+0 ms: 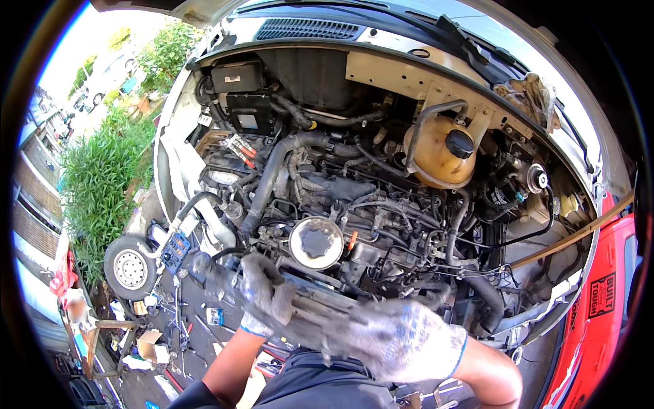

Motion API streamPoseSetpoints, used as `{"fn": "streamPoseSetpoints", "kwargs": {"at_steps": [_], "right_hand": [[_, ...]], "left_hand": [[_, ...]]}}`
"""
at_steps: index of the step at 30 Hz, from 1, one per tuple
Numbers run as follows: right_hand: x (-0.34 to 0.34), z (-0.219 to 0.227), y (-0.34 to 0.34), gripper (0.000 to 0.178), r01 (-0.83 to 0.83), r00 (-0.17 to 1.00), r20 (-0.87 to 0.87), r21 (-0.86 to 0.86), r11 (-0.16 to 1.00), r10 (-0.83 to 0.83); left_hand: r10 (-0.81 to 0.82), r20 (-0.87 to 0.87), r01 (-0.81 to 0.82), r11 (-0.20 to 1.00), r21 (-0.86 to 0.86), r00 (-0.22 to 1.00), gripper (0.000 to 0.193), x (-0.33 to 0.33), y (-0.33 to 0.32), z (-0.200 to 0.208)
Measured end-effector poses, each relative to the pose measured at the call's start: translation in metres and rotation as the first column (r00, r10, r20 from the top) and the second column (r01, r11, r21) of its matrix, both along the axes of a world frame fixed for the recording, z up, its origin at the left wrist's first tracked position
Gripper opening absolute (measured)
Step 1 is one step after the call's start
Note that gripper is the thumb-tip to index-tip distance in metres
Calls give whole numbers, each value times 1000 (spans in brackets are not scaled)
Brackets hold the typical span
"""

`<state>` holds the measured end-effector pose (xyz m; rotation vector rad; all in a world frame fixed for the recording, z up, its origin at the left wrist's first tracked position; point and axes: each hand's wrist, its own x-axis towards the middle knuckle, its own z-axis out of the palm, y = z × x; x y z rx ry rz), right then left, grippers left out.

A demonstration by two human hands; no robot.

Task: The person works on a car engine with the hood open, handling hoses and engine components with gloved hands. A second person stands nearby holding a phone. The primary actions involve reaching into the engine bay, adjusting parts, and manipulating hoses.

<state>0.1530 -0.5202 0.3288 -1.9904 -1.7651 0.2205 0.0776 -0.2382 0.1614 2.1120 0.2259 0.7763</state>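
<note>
My left hand (267, 300) and my right hand (415, 341), both in pale knitted work gloves, hold a long dark grey, grimy part (317, 315) between them. It is smeared by motion, so its exact kind is unclear. It slants across in front of my body, over the near edge of an open engine bay. The left fingers wrap round its middle; the right hand covers its right end. Just beyond, a round pale-rimmed part (316, 243) with a dark centre sits on the engine (340, 194).
A yellowed coolant tank (443, 150) with a black cap stands at the far right. Red-handled pliers (244, 153) lie on the bay's left. A wooden pole (572, 228) slants beside a red vehicle (606, 300). A wheel (131, 269), cardboard box (153, 346) and tools lie left.
</note>
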Motion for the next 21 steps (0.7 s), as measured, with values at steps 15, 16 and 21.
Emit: {"fn": "streamPoseSetpoints", "kwargs": {"at_steps": [15, 16, 21], "right_hand": [[-22, -39, -75, 39, 446, 890, 107, -410, 796, -444], [-18, -47, -73, 37, 456, 886, 94, -344, 821, -453], [-3, -73, -75, 27, 485, 866, 21, -284, 827, -500]], "left_hand": [[-120, -259, 229, 864, 449, 958, 43, -62, -4, -5], [-127, -303, 257, 860, 441, 945, 44, -64, 0, -5], [-192, -276, 304, 838, 454, 942, 32, -68, 5, -9]]}}
